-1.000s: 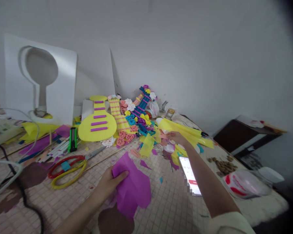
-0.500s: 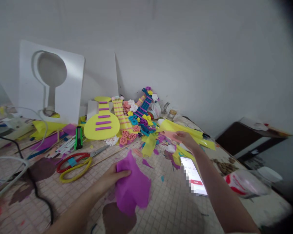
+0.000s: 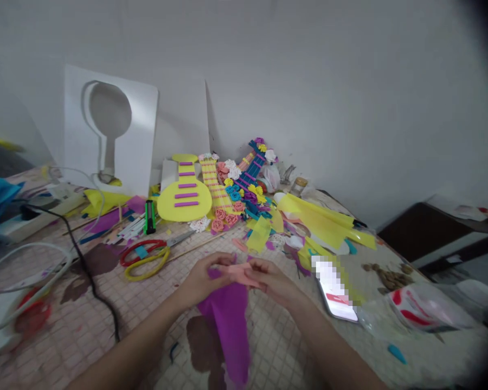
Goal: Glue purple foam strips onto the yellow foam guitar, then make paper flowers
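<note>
Person's left hand [image 3: 202, 281] and right hand [image 3: 276, 283] pinch pink paper [image 3: 238, 273] left of the phone [image 3: 342, 310], purple paper [image 3: 232, 331] hanging beneath, both apparently unshaped yet, while yellow guitar [image 3: 187, 190], farther left of the phone, already has purple bars [image 3: 186, 204].

Left hand [image 3: 202, 280] and right hand [image 3: 277, 283]: two. Paper held in them: one purple sheet [image 3: 232, 327], one pink piece [image 3: 243, 274]. Scissors [image 3: 168, 243]: one pair. Utility knife [image 3: 149, 218]: one. Phone [image 3: 335, 290]: one. Jar [image 3: 298, 187]: one. White board [image 3: 141, 143] with guitar-shaped hole: one. Flat yellow guitar [image 3: 204, 199]: one, bearing five purple strips [image 3: 187, 186].
</note>
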`<move>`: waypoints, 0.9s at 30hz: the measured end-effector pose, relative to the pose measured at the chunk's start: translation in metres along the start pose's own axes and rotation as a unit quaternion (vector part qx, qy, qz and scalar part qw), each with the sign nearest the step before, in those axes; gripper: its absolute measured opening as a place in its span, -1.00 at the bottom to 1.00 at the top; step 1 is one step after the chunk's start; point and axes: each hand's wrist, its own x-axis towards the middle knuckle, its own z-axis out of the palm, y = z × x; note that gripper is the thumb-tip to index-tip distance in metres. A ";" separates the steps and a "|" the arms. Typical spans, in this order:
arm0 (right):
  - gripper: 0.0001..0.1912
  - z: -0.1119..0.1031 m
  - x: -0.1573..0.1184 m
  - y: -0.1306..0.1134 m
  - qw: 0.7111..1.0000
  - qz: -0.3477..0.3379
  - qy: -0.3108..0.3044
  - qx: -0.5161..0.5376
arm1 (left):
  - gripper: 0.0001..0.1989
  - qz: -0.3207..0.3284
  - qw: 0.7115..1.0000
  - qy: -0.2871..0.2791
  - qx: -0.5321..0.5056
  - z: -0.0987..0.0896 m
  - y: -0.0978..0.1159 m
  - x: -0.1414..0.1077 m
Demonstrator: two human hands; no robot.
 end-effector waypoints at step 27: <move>-0.76 -0.008 -0.013 0.025 0.994 -0.006 -0.095 -0.049 | -0.49 0.044 0.983 -0.039 0.172 -0.035 0.003 -0.001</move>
